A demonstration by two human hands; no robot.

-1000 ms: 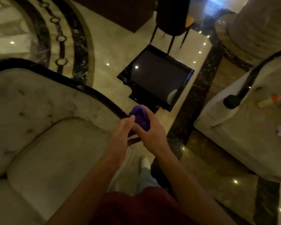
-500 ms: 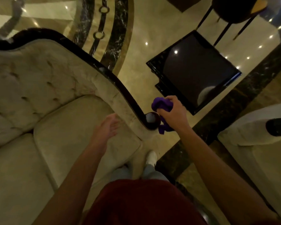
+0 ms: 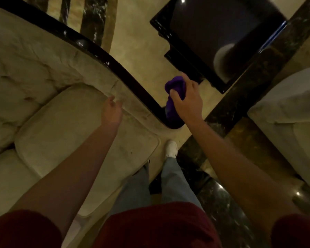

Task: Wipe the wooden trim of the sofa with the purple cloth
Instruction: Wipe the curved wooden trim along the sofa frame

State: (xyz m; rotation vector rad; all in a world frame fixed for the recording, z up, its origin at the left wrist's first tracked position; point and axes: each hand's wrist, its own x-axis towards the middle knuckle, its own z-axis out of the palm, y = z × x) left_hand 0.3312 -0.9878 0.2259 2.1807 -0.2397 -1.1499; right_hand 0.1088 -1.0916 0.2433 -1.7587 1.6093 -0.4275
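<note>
Right hand (image 3: 187,106): we see it clamped on the purple cloth (image 3: 174,90), fingers wrapped over the bunched fabric.
Purple cloth: bunched in the right hand, its lower part pressed against the curled end of the wooden trim (image 3: 132,77) at the tip of the sofa arm.
Wooden trim: dark and glossy; we see it run diagonally from upper left along the outer edge of the sofa (image 3: 43,77) down to a rounded curl beside the right hand.
Left hand (image 3: 112,112): fingers apart and loosely curved, holding nothing, over the padded arm of the sofa just inside the trim; we cannot tell whether it touches the fabric.
Sofa: pale tufted upholstery with a seat cushion under the left forearm.
Floor (image 3: 138,42): polished stone with dark bands.
Black tabletop (image 3: 213,27): glossy, beyond the right hand, apart from the sofa.
</note>
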